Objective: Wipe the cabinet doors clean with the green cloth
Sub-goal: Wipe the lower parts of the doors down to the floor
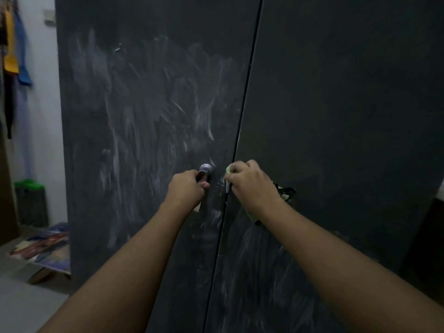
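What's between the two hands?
Only a white-streaked strip of the left door, seen in the head view; left hand grips the knob, right hand the green cloth.

Pretty dim in here, kinda murky all round. Off to the left, a white wall (45, 116) with a small switch plate (49, 18) up high. Clothes hanging at the far left edge: a yellow garment (10, 44), a blue one (22, 56) just beside it, darker stuff below. Down low against the wall, some dark boxy thing (31, 207) with a green top. Pale grey floor (21, 304) with colourful printed sheets (45, 246) lying on it. At the far right, a bulky dark shape (427, 236), too shadowy to make out.
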Motion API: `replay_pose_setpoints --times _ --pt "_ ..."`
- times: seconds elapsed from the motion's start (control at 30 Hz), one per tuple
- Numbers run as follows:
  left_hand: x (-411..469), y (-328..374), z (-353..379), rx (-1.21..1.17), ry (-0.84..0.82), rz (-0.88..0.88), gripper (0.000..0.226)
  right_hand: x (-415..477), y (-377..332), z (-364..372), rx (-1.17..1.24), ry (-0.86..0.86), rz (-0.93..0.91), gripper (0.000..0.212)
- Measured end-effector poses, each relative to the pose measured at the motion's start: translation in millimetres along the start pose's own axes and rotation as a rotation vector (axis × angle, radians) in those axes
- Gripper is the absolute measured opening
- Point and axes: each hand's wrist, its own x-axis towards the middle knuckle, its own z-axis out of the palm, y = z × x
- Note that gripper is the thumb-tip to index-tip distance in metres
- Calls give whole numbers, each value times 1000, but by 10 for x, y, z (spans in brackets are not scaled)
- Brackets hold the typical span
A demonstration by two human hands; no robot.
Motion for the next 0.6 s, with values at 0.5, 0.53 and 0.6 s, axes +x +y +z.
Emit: replay_pose_setpoints --times 0.5,0.53,0.6 --pt "-36 -62 58 -12 32 19 29 -684 -149 790 197 257 251 37" --pt "-32 -64 58 -13 31 19 29 -767 -139 857 207 238 240 37" --pt "-29 -63 55 -9 23 20 30 -927 -94 967 268 197 227 34"
